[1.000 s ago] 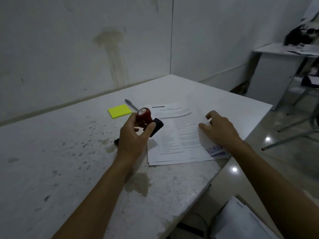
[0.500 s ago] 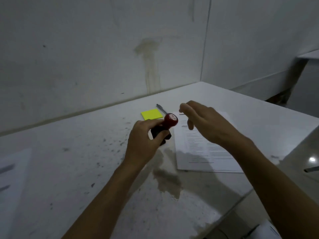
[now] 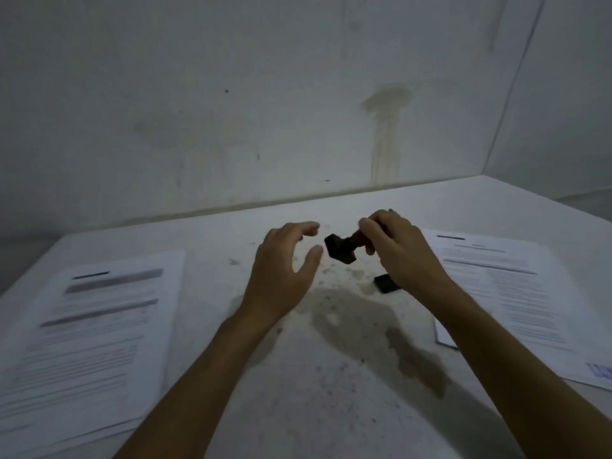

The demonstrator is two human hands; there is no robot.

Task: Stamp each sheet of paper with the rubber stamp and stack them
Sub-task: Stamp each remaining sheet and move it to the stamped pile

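Observation:
The rubber stamp [image 3: 342, 247], with a red handle and a black block base, hangs above the table's middle, tipped on its side with the base toward the left. My right hand [image 3: 394, 246] grips its red handle. My left hand [image 3: 284, 260] is open just left of the stamp, fingers spread, not touching it. One stack of printed sheets [image 3: 89, 329] lies on the table's left. Another stack of printed sheets [image 3: 516, 293] lies on the right, with a blue stamp mark [image 3: 601, 371] at its near corner.
A small black ink pad or cap [image 3: 386, 283] lies on the table under my right wrist. The white table [image 3: 298, 385] is stained and speckled, with a dark patch in the middle. A stained wall rises right behind the table's far edge.
The stamp passed from my left hand to my right hand. My left hand let go and opened. The view swung left, bringing the left stack of sheets into sight.

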